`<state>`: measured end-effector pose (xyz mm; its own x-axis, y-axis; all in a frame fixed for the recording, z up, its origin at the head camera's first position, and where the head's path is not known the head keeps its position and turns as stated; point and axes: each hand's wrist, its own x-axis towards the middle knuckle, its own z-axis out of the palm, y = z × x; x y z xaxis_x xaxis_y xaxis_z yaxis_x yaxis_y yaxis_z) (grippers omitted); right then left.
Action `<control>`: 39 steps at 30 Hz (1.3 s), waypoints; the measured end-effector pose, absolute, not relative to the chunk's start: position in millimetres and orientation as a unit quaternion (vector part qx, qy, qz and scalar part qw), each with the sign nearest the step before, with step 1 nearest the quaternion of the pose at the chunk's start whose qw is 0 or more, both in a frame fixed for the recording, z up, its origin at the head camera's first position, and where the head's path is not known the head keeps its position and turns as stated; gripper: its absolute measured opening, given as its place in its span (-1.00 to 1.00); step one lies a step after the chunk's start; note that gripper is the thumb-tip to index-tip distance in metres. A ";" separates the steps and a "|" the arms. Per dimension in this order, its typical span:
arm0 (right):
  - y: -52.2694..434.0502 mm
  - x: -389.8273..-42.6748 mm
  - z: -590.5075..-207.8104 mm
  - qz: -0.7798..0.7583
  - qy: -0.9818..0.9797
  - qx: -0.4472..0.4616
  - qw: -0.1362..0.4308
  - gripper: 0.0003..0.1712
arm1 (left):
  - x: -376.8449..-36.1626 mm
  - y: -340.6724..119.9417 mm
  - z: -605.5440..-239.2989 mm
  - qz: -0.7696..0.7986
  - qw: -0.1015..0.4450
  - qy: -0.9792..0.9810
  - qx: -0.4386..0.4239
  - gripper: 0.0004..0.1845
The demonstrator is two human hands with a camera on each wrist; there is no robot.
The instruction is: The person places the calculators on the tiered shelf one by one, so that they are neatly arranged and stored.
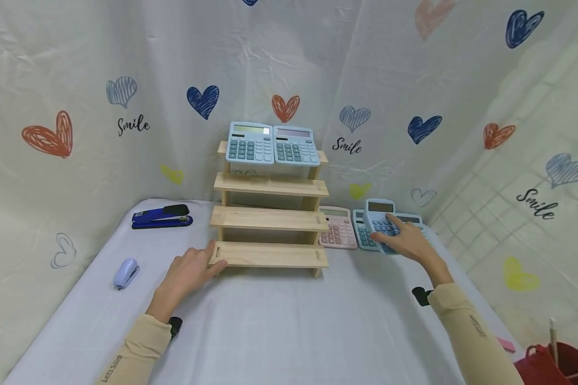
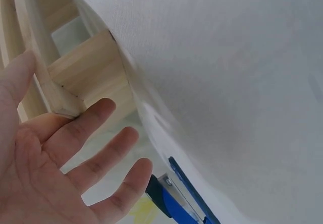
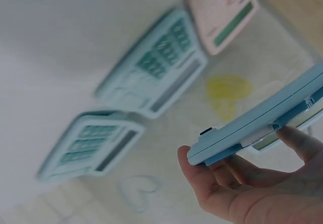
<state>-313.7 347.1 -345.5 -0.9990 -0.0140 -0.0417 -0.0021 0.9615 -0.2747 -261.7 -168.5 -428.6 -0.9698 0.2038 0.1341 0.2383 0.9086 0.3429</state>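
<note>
A four-tier wooden shelf (image 1: 270, 254) stands in the middle of the table. My left hand (image 1: 187, 272) holds the left end of its lowest board between thumb and index finger; the other fingers stretch out past it, as the left wrist view (image 2: 65, 158) shows. My right hand (image 1: 409, 240) grips a light blue calculator (image 1: 380, 216), raised over the back right of the table. In the right wrist view, fingers (image 3: 242, 173) lie along that calculator's side and face. Behind it lie two more blue calculators (image 3: 156, 62), partly hidden in the head view, and a pink calculator (image 1: 338, 230).
Two light blue calculators (image 1: 250, 143) lean side by side on the shelf's top tier. At the left are a dark blue stapler (image 1: 161, 217) and a small lilac stapler (image 1: 126, 272). A red container (image 1: 541, 366) stands at the lower right, near a pink piece (image 1: 506, 345).
</note>
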 end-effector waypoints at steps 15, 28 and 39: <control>247.5 -326.4 -293.7 -0.118 0.988 -0.101 -0.009 0.12 | -260.6 -167.9 -430.2 -0.184 0.040 -0.976 -0.110 -0.22; 192.3 -349.9 -281.1 -0.074 0.982 -0.174 -0.025 0.01 | -264.5 -168.6 -432.4 -0.183 0.048 -0.976 -0.111 -0.23; 160.4 -371.2 -283.5 -0.069 0.987 -0.144 -0.018 0.06 | -265.1 -169.6 -432.1 -0.180 0.044 -0.977 -0.109 -0.23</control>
<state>-371.2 160.4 -283.5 -0.9581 -0.2809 0.0558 -0.2860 0.9493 -0.1304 -265.1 -169.6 -432.1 -0.9723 0.1976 0.1252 0.2293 0.9110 0.3427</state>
